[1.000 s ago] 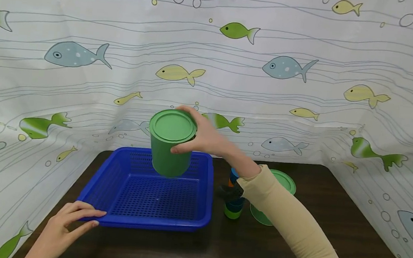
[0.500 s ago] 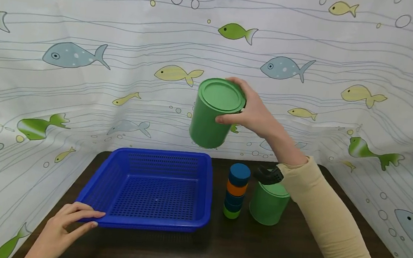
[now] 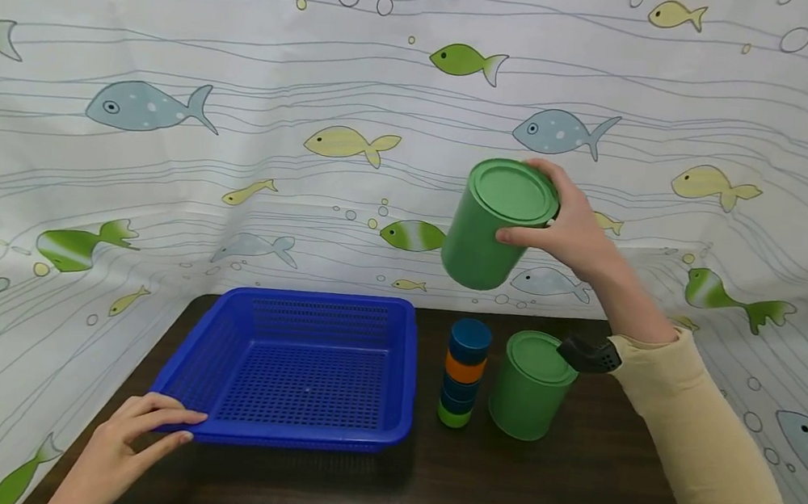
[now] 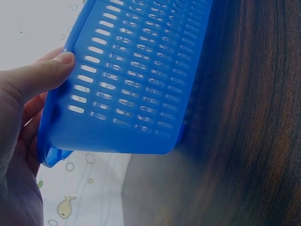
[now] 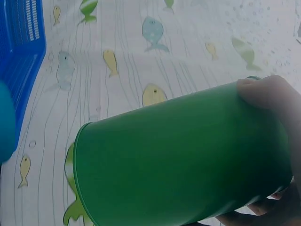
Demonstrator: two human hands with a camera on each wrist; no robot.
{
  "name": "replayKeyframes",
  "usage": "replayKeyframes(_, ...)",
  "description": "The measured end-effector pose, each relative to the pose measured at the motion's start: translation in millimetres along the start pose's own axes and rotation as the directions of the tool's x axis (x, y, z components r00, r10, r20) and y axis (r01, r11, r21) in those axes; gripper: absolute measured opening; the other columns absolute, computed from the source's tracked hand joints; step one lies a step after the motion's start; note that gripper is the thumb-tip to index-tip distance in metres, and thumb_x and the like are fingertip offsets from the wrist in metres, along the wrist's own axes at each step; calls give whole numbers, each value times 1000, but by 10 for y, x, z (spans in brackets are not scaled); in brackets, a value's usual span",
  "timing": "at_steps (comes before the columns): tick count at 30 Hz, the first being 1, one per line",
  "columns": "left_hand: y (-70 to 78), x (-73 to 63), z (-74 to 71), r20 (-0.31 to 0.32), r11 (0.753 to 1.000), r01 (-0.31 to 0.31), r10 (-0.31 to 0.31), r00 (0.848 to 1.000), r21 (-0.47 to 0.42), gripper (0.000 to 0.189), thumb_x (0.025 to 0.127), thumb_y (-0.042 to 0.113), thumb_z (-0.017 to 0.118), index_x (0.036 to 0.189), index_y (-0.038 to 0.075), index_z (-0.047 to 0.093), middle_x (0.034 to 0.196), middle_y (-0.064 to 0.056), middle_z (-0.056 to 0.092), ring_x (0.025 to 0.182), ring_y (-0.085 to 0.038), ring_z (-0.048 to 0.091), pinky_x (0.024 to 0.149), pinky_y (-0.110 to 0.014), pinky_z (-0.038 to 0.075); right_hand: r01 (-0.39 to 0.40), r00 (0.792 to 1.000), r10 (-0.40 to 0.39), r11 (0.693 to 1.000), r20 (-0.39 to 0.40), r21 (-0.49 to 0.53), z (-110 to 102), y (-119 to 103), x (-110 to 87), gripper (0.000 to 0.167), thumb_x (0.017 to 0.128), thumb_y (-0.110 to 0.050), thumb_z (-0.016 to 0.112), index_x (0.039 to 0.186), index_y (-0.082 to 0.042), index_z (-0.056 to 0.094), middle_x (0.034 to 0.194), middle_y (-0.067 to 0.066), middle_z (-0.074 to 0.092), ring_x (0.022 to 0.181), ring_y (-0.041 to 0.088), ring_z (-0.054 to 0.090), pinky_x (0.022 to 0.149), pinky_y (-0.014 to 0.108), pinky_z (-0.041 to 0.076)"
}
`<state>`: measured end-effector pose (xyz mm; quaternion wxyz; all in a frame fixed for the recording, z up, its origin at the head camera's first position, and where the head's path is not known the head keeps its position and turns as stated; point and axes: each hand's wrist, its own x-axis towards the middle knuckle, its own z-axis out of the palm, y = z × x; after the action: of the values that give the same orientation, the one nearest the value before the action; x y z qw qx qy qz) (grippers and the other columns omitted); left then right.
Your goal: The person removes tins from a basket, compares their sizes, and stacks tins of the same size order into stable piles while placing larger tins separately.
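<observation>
High over the table, my right hand (image 3: 567, 223) grips a green canister (image 3: 485, 240) near its lidded top; the canister leans, its base toward the left. The right wrist view shows the thumb and fingers around the green canister (image 5: 183, 155). At the near left corner of the blue plastic basket (image 3: 407, 366), my left hand (image 3: 126, 444) pinches the rim. In the left wrist view the thumb of that hand (image 4: 33, 84) lies on the perforated basket (image 4: 131, 84), with fingers behind the rim. A second green canister (image 3: 529, 390) stands upright on the table below the held one.
Between the basket and the standing canister rises a stack of blue, orange and green round pieces (image 3: 463, 371). All stand on a dark wooden table (image 3: 498, 488). A fish-patterned curtain (image 3: 364, 61) hangs behind and at both sides.
My right hand has lifted the green canister from over the basket and carried it right, above the stack and the other canister. The left hand stays on the basket rim.
</observation>
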<state>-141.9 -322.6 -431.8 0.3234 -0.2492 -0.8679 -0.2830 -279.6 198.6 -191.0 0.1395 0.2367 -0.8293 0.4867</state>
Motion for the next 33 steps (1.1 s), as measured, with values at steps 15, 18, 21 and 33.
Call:
replayKeyframes(15, -3, 5, 12, -1, 1000, -1, 1, 1000, 12, 50, 61, -7, 85, 100, 25, 78, 97, 16, 63, 100, 9, 45, 88, -4, 30, -90, 989, 72, 986, -133, -141, -471, 480, -428, 89, 80, -10, 81, 152, -26, 31, 129, -10, 49, 110, 1, 52, 82, 15, 47)
replayKeyframes(18, -2, 4, 5, 1, 1000, 0, 0, 1000, 9, 50, 61, -7, 84, 100, 24, 78, 97, 16, 63, 101, 9, 45, 88, -4, 30, -118, 984, 95, 982, -153, -149, -546, 553, -488, 89, 80, -11, 80, 152, -26, 30, 127, -12, 48, 108, 0, 52, 80, 13, 47)
replayKeyframes(21, -2, 3, 4, 1, 1000, -1, 1, 1000, 4, 50, 62, -7, 84, 100, 24, 78, 97, 16, 63, 101, 9, 45, 88, -4, 31, -146, 979, 117, 974, -167, -172, -623, 613, -552, 90, 81, -13, 81, 154, -26, 28, 127, -11, 46, 107, -1, 50, 80, 12, 45)
replayKeyframes(33, -7, 6, -4, 8, 1000, -1, 1, 1000, 18, 51, 61, -8, 84, 100, 26, 78, 98, 17, 63, 101, 9, 45, 88, -4, 31, -223, 964, 180, 948, -194, -229, -908, 877, -853, 91, 83, -14, 79, 155, -24, 24, 122, -20, 40, 104, -3, 45, 74, 9, 43)
